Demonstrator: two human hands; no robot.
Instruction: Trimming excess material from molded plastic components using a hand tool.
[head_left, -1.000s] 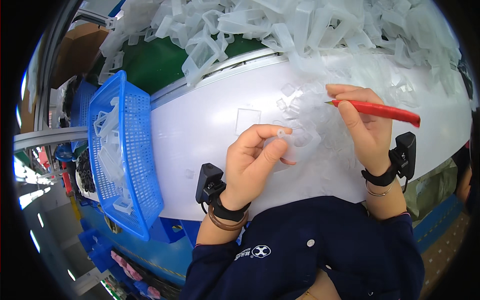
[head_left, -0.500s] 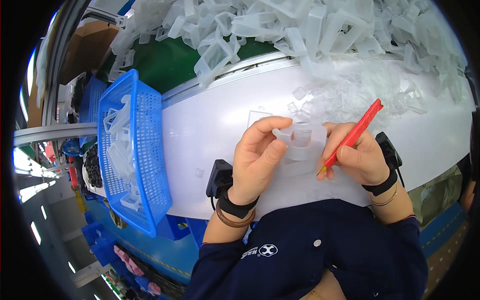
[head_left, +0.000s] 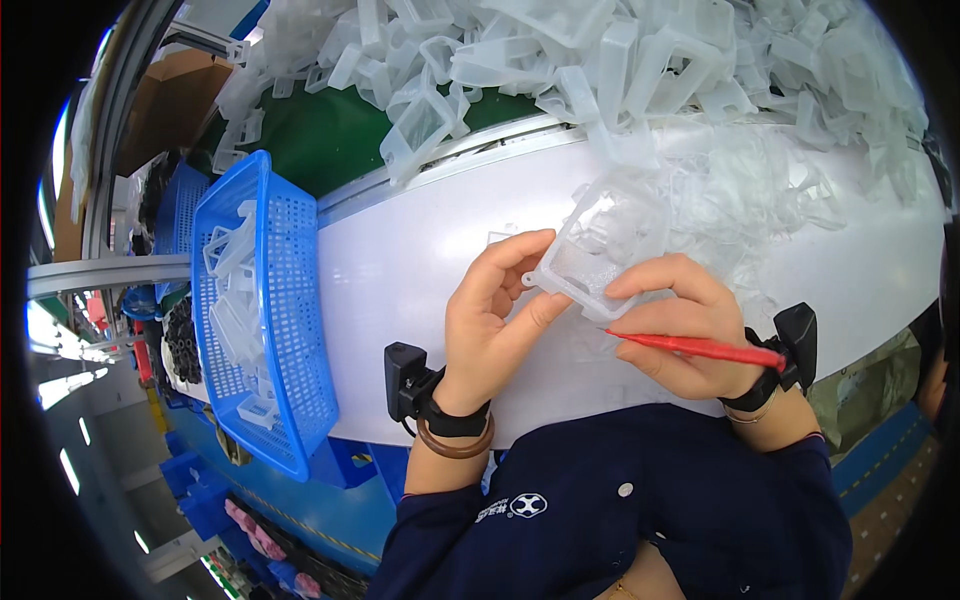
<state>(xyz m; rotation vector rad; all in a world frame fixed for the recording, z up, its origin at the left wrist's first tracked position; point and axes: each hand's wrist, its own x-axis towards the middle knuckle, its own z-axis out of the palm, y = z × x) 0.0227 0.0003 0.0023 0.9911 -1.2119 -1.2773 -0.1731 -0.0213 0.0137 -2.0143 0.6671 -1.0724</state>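
Between my hands, above the white tabletop, is a translucent plastic frame-shaped part point(head_left: 655, 215) with an open middle and a small tab at its left corner. My left hand point(head_left: 500, 305) pinches that tabbed corner between thumb and fingers. A red-handled trimming knife point(head_left: 705, 348) lies across my right hand point(head_left: 690, 325), its tip pointing left beneath the part. The right fingers also touch the part's near right edge. How the knife's blade end meets the part is hard to make out.
A blue perforated basket point(head_left: 300, 330) holding similar translucent parts point(head_left: 238, 320) stands left. Clear plastic scraps point(head_left: 740, 190) lie on the white table point(head_left: 385, 300) at right. Beyond its metal edge, many more parts point(head_left: 690, 60) are heaped on a green surface point(head_left: 320, 140).
The part has been turned and tilted, its open frame now facing up. The knife has swung from pointing steeply down to nearly level, and my right fingers have moved onto the part's edge.
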